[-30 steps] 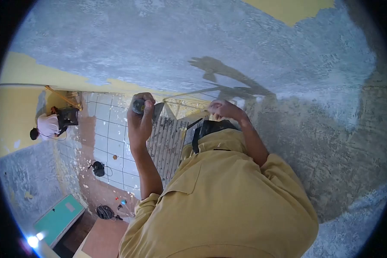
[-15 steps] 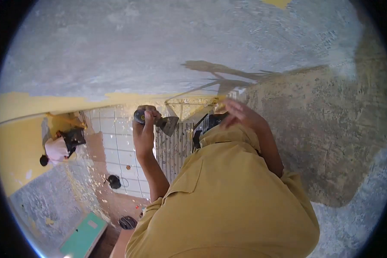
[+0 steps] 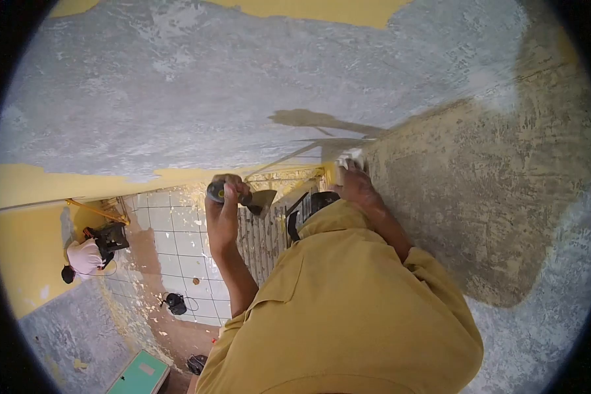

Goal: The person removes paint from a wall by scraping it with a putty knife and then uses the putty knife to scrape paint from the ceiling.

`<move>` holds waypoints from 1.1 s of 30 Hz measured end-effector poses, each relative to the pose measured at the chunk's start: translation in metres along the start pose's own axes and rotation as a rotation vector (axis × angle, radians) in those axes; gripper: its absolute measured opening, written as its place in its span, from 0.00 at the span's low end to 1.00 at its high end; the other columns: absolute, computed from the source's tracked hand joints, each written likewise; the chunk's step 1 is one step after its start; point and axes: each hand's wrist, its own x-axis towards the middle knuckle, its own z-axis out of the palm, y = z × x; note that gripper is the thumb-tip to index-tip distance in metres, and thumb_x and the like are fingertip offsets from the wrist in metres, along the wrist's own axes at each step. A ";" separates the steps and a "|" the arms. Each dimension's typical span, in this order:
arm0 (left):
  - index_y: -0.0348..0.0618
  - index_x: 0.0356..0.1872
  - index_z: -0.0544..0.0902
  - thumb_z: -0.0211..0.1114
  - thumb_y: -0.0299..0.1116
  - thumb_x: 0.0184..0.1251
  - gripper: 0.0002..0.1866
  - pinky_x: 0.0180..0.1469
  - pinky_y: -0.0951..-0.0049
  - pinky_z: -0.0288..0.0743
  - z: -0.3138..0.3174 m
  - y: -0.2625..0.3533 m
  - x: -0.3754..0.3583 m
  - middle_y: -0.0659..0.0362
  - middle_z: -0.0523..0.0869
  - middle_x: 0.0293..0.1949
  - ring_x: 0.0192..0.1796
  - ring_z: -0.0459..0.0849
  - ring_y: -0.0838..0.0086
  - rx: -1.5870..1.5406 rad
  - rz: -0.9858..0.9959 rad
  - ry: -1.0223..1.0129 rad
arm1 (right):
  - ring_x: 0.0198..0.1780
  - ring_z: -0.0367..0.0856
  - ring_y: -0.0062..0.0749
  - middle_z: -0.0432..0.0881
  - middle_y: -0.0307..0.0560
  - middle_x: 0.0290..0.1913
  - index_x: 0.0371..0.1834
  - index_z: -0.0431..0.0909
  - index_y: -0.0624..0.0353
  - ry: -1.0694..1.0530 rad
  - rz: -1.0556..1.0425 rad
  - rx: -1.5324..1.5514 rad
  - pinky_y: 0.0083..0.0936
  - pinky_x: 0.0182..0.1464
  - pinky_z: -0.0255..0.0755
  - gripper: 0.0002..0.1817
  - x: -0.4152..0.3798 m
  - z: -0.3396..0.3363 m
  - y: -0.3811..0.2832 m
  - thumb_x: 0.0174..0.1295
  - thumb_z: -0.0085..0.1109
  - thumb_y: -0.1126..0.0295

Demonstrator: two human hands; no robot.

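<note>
My left hand (image 3: 224, 197) is wrapped round the dark handle of a paint scraper (image 3: 264, 203). Its flat, wide blade points right, over a ribbed metal platform (image 3: 259, 241). My right hand (image 3: 356, 186) is by the corner where the grey wall (image 3: 197, 92) meets the rough brown wall (image 3: 459, 190). Its fingers are blurred, so I cannot make out whether they grip anything. A dark object with a strap (image 3: 318, 203) shows just below that hand, partly behind my tan shirt.
Paint flakes litter the tiled floor (image 3: 177, 230) below. Down there lie a black object with a cord (image 3: 175, 303) and a green board (image 3: 139, 374). A person in a pink top (image 3: 85, 257) is at the yellow wall, far left.
My right hand has gone from spread fingers in front of my shirt to the wall corner. My left hand keeps the scraper in nearly the same place. The view has shifted slightly.
</note>
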 end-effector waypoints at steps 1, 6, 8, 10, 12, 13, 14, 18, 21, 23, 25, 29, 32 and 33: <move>0.44 0.38 0.68 0.56 0.44 0.69 0.14 0.42 0.73 0.64 0.001 0.000 -0.001 0.63 0.66 0.33 0.35 0.67 0.76 -0.036 -0.006 0.003 | 0.43 0.82 0.50 0.77 0.61 0.49 0.58 0.63 0.63 0.002 0.000 0.000 0.34 0.46 0.77 0.40 0.014 -0.020 0.006 0.59 0.45 0.35; 0.44 0.37 0.68 0.53 0.43 0.71 0.12 0.41 0.72 0.66 0.003 -0.006 -0.003 0.63 0.68 0.33 0.36 0.68 0.76 0.017 -0.016 0.001 | 0.47 0.78 0.54 0.77 0.67 0.44 0.56 0.66 0.69 -0.846 0.713 1.069 0.37 0.46 0.75 0.37 0.012 -0.027 0.008 0.59 0.50 0.42; 0.40 0.33 0.70 0.55 0.39 0.70 0.12 0.37 0.74 0.67 0.012 -0.003 0.001 0.62 0.72 0.28 0.31 0.70 0.77 0.027 0.005 0.003 | 0.49 0.77 0.54 0.77 0.64 0.47 0.55 0.69 0.65 -0.494 0.485 0.452 0.39 0.50 0.73 0.34 -0.009 0.007 0.005 0.59 0.51 0.44; 0.38 0.36 0.73 0.54 0.37 0.70 0.11 0.35 0.77 0.67 0.020 -0.001 0.006 0.62 0.74 0.26 0.29 0.70 0.79 0.078 -0.002 -0.054 | 0.50 0.77 0.52 0.78 0.59 0.50 0.50 0.75 0.62 -0.380 0.344 0.664 0.41 0.56 0.68 0.29 -0.007 0.083 0.035 0.59 0.52 0.45; 0.38 0.37 0.73 0.59 0.40 0.68 0.14 0.34 0.78 0.67 0.037 0.008 0.008 0.63 0.74 0.27 0.31 0.70 0.80 0.156 0.047 -0.133 | 0.45 0.80 0.46 0.81 0.55 0.37 0.49 0.75 0.61 -0.562 0.515 0.792 0.36 0.51 0.71 0.30 0.020 -0.041 0.021 0.62 0.47 0.43; 0.39 0.37 0.73 0.59 0.37 0.67 0.11 0.37 0.78 0.68 0.046 0.019 0.012 0.63 0.73 0.29 0.32 0.71 0.79 0.155 0.038 -0.273 | 0.39 0.80 0.41 0.80 0.51 0.34 0.46 0.74 0.62 -0.459 0.475 0.884 0.34 0.44 0.74 0.31 0.025 -0.067 0.013 0.63 0.44 0.41; 0.39 0.36 0.72 0.59 0.32 0.66 0.08 0.40 0.77 0.68 0.063 0.031 0.012 0.62 0.73 0.32 0.34 0.71 0.78 0.244 0.099 -0.323 | 0.38 0.80 0.38 0.80 0.51 0.34 0.48 0.73 0.62 -0.535 0.591 1.201 0.33 0.42 0.74 0.31 0.033 -0.105 0.004 0.64 0.44 0.41; 0.41 0.37 0.75 0.66 0.24 0.51 0.12 0.54 0.62 0.66 0.116 0.062 0.014 0.51 0.72 0.46 0.51 0.70 0.57 0.577 0.488 -0.632 | 0.47 0.77 0.30 0.78 0.49 0.44 0.53 0.69 0.61 -0.617 0.342 2.036 0.29 0.48 0.73 0.24 0.030 -0.183 -0.020 0.68 0.45 0.51; 0.46 0.40 0.78 0.68 0.23 0.44 0.17 0.62 0.50 0.58 0.153 0.067 0.009 0.50 0.70 0.51 0.59 0.66 0.53 0.763 0.667 -0.827 | 0.55 0.72 0.26 0.74 0.44 0.52 0.53 0.70 0.62 -0.109 0.073 1.425 0.28 0.54 0.69 0.16 0.024 -0.230 -0.038 0.68 0.47 0.63; 0.50 0.41 0.79 0.68 0.24 0.41 0.20 0.66 0.44 0.53 0.168 0.075 0.003 0.49 0.68 0.55 0.63 0.63 0.51 0.898 0.800 -0.956 | 0.51 0.73 0.28 0.75 0.46 0.50 0.52 0.70 0.62 -0.081 0.120 1.549 0.29 0.52 0.70 0.17 0.016 -0.249 -0.041 0.68 0.47 0.62; 0.54 0.42 0.80 0.69 0.26 0.36 0.24 0.68 0.36 0.42 0.179 0.087 -0.003 0.49 0.66 0.59 0.66 0.59 0.50 0.895 0.912 -1.087 | 0.47 0.75 0.30 0.75 0.48 0.47 0.52 0.70 0.63 -0.050 0.163 1.669 0.30 0.50 0.72 0.17 0.011 -0.263 -0.040 0.68 0.47 0.60; 0.50 0.57 0.76 0.68 0.31 0.49 0.28 0.69 0.42 0.41 0.166 0.129 -0.002 0.49 0.55 0.69 0.72 0.48 0.48 0.435 0.797 -1.321 | 0.40 0.78 0.34 0.77 0.51 0.41 0.51 0.69 0.63 -0.006 0.243 1.892 0.32 0.46 0.74 0.19 0.002 -0.297 -0.035 0.68 0.46 0.58; 0.36 0.50 0.79 0.65 0.40 0.58 0.22 0.68 0.45 0.45 0.138 0.142 -0.003 0.35 0.62 0.62 0.68 0.56 0.44 0.128 0.728 -1.423 | 0.32 0.79 0.35 0.77 0.51 0.34 0.44 0.70 0.62 0.216 0.394 2.111 0.31 0.37 0.76 0.13 0.003 -0.331 -0.044 0.68 0.47 0.62; 0.35 0.47 0.80 0.63 0.44 0.61 0.21 0.66 0.44 0.53 0.130 0.142 -0.004 0.35 0.70 0.57 0.64 0.66 0.45 0.156 0.821 -1.374 | 0.32 0.79 0.35 0.77 0.51 0.34 0.44 0.70 0.62 0.212 0.385 2.106 0.31 0.37 0.76 0.13 0.008 -0.333 -0.045 0.68 0.47 0.62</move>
